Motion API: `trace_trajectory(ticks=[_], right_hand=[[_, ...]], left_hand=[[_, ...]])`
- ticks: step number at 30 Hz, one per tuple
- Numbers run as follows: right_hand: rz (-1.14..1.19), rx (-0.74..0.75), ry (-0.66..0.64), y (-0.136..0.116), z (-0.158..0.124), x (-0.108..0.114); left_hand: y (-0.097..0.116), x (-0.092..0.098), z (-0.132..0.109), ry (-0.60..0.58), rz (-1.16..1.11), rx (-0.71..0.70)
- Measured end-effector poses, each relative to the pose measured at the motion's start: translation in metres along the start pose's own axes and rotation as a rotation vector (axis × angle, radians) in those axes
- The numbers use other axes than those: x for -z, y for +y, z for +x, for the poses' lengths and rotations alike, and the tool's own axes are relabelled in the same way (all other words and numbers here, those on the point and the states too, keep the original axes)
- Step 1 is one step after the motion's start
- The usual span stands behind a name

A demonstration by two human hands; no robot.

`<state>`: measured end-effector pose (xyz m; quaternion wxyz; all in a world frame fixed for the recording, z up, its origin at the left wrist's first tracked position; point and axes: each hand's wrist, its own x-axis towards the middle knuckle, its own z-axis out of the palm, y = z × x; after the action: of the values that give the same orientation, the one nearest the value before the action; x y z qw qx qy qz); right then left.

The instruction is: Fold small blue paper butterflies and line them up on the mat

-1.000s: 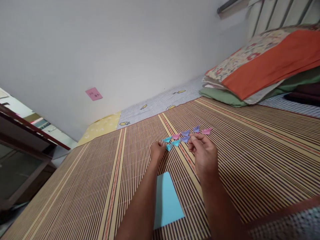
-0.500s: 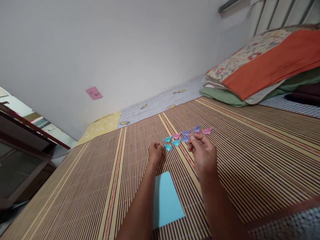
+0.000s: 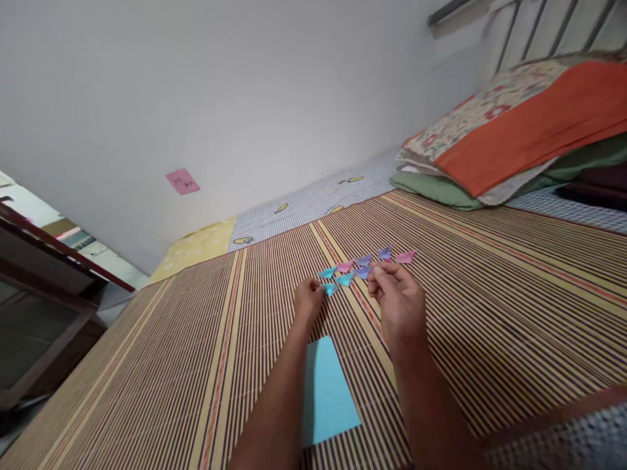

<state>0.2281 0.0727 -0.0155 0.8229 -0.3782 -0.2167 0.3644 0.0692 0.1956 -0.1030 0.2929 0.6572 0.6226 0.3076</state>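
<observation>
Several small folded paper boats lie in two rough rows on the striped mat, in turquoise, pink and purple. My left hand (image 3: 308,301) is closed, its fingertips pinching the left tip of the nearest turquoise paper boat (image 3: 330,289). With thumb and forefinger together, my right hand (image 3: 400,301) pinches the right end of a purple paper boat (image 3: 362,273). Between them sits another turquoise boat (image 3: 345,280). Behind are a turquoise boat (image 3: 327,272), a pink boat (image 3: 345,267) and purple boats; a pink boat (image 3: 406,256) lies at the far right, beyond my right hand.
A light blue sheet of paper (image 3: 330,395) lies between my forearms on the mat (image 3: 161,365). Folded bedding (image 3: 529,130) is piled at the right by the wall. A pink note (image 3: 183,181) is stuck to the wall. Dark wooden furniture (image 3: 44,326) stands at the left.
My left hand has moved slightly right, bringing its fingertips onto the nearest turquoise paper boat. The right hand stays at the purple boat. The view has shifted a little.
</observation>
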Motion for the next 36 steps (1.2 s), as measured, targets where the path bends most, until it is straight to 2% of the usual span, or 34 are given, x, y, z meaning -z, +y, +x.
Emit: trace_trajectory(ticks=[6, 13, 18, 22, 27, 30, 32, 33, 36], right_hand=[[-0.006, 0.0, -0.007, 0.001, 0.001, 0.001], [0.027, -0.017, -0.008, 0.001, 0.001, -0.001], [0.035, -0.025, 0.0, 0.001, 0.001, 0.0], [0.016, -0.016, 0.007, 0.002, 0.001, 0.002], [0.002, -0.008, 0.005, 0.004, 0.0, 0.001], [-0.021, 0.002, 0.0, 0.006, -0.001, 0.002], [-0.057, 0.014, -0.009, 0.009, -0.001, 0.002], [-0.083, 0.022, -0.017, 0.011, -0.001, 0.002], [-0.174, 0.042, -0.044, 0.02, -0.002, 0.003]], left_hand=[[0.001, -0.001, -0.005, 0.078, 0.039, -0.014], [0.012, 0.0, -0.005, 0.153, 0.01, -0.086], [0.02, 0.015, -0.013, 0.178, -0.067, -0.116], [0.022, 0.042, -0.039, 0.161, -0.167, -0.121], [0.021, 0.084, -0.104, 0.073, -0.297, -0.124], [0.014, 0.103, -0.139, 0.038, -0.373, -0.101], [0.004, 0.109, -0.151, 0.077, -0.44, -0.048], [-0.002, 0.11, -0.154, 0.138, -0.482, -0.023], [-0.017, 0.11, -0.151, 0.246, -0.586, 0.048]])
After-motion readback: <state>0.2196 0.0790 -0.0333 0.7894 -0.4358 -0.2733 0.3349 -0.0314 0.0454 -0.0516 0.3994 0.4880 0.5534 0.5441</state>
